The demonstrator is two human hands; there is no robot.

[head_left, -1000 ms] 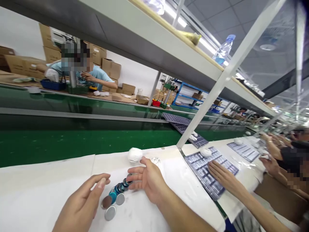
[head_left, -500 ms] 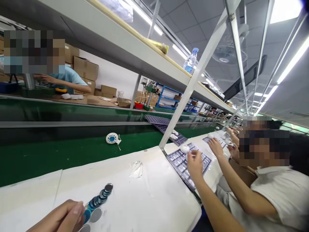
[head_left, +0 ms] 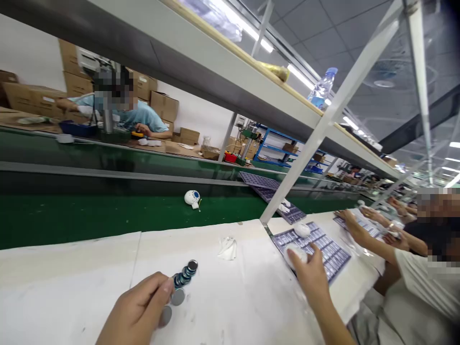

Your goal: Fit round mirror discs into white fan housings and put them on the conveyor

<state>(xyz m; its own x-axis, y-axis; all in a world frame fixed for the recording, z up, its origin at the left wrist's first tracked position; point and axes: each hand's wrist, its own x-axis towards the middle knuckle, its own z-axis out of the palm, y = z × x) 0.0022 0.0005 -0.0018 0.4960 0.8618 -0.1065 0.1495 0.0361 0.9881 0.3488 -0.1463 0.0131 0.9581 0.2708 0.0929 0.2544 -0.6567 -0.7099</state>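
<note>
1. Stack of round metal discs (head_left: 185, 273): a tilted, closely packed row with blue and dark edges and a grey-silver end face, above the white bench sheet (head_left: 72, 273), near the lower left of view.
2. Two loose silver discs (head_left: 177, 297) lie on the sheet just below the stack, beside the left hand (head_left: 138, 306).
3. Left hand: fingers (head_left: 154, 289) curled nearly closed, tips at the stack's lower end. Cannot tell whether they have hold of it.
4. Right hand (head_left: 312, 274): thumb and fingers curved around a white round piece (head_left: 295, 256), which sits over a dark compartmented tray (head_left: 345, 258).
5. A second white round piece (head_left: 302, 230) rests on the tray's far part.
6. A crumpled white wrapper (head_left: 227, 248) lies on the sheet between the stack and the tray.
7. A co-worker's hand (head_left: 347, 219) reaches over another tray (head_left: 355, 225), farther along the bench.
</note>
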